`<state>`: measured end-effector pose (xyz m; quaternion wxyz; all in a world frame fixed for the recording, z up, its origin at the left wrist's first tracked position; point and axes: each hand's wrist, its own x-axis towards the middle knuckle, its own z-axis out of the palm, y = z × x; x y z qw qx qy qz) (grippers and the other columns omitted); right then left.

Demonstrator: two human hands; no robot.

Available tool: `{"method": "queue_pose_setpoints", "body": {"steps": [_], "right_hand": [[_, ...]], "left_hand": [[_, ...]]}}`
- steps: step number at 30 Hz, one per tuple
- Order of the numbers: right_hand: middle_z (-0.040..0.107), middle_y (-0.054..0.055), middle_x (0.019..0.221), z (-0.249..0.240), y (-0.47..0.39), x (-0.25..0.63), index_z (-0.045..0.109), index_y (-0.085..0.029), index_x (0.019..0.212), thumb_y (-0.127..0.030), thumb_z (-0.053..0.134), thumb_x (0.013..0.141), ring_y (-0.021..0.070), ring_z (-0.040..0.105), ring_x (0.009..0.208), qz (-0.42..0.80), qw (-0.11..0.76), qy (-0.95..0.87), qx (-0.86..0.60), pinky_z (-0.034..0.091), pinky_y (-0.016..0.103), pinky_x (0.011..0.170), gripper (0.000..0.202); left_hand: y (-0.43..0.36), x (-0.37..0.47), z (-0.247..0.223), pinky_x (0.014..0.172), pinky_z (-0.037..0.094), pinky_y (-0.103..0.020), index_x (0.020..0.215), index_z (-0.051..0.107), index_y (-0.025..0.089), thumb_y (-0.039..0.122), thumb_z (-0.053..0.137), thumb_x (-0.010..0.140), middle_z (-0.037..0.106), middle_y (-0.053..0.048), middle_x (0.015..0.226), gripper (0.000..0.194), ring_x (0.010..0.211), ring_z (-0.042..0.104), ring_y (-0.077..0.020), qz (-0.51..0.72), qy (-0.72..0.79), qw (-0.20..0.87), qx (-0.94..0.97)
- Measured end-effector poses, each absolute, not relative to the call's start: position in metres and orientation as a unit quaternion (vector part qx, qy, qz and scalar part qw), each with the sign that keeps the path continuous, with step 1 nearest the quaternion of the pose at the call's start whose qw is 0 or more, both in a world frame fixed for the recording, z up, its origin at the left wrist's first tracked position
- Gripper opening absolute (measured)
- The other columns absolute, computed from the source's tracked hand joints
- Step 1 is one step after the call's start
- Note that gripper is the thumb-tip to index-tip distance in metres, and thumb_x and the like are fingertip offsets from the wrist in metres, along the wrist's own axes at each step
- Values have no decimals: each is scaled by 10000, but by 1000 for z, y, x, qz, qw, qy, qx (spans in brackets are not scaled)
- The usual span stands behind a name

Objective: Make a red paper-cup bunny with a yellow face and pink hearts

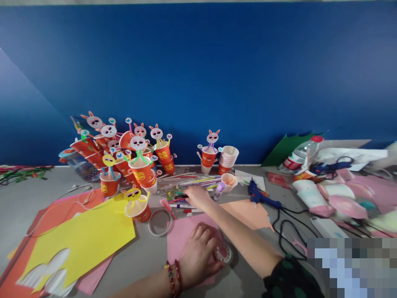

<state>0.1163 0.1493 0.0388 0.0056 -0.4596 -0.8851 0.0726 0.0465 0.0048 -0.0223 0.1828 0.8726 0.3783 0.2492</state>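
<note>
Nearest, the left hand, with red beaded bracelets at its wrist, bends its fingers at the left side of a round disc. The disc is whitish with a reddish centre and a ring of small marks. It lies at the right side of a sheet of plain pale pink paper, which is on the tabletop below the hand. I cannot tell whether the fingers grip the disc or only touch it.

Beyond the paper, the right hand reaches palm down into a loose spread of markers, slim ones with white barrels and purple or red ends. Thin coloured sticks lie behind them.

The disc's left edge is partly covered by the left hand, and its marks are too small to read. Much of the pink paper is hidden under the hand and forearm. The right fingertips are lost among the markers, so I cannot tell whether they grasp anything. The dark green-dotted sleeve is cut off by the bottom edge, and a pixelated patch hides the bottom right corner.
</note>
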Motion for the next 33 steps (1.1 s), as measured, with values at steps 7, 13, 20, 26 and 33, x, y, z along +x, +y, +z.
{"method": "queue_pose_setpoints", "body": {"steps": [7, 13, 20, 26, 33], "right_hand": [[740, 143, 1006, 41, 154, 109, 732, -157, 953, -109, 556, 852, 272, 676, 995, 75, 5, -891, -448, 487, 321, 830, 209], [726, 171, 993, 39, 157, 105, 670, -125, 1024, -174, 634, 778, 304, 668, 966, 108, 56, -881, -456, 470, 341, 811, 253], [688, 71, 956, 46, 169, 117, 538, -179, 1111, -177, 399, 918, 208, 643, 897, 199, 211, -830, -476, 437, 274, 771, 238], [603, -10, 724, 48, 172, 123, 545, -204, 896, -339, 316, 1000, 142, 590, 629, 307, 288, -797, -434, 422, 215, 588, 285], [487, -54, 631, 51, 165, 124, 589, -189, 912, -395, 362, 994, 95, 445, 512, 381, 331, -771, -388, 358, 183, 506, 317]], "left_hand": [[3, 47, -21, 989, 400, -515, 1041, 624, 211, 477, 712, 760, 610, -104, 1150, 397, 1105, 509, -315, 250, 382, 187, 870], [3, 46, -18, 981, 408, -510, 1045, 618, 216, 475, 712, 758, 613, -101, 1151, 397, 1101, 509, -309, 243, 386, 181, 871], [3, 46, -19, 1025, 372, -518, 1087, 612, 216, 456, 697, 775, 613, -101, 1187, 403, 1129, 506, -308, 254, 378, 189, 870], [3, 46, -22, 1053, 345, -535, 1097, 616, 219, 485, 694, 773, 613, -105, 1200, 427, 1149, 508, -315, 259, 379, 189, 868], [4, 46, -26, 1078, 330, -534, 1071, 615, 215, 458, 745, 731, 614, -97, 1209, 438, 1162, 503, -305, 252, 381, 189, 869]]}}
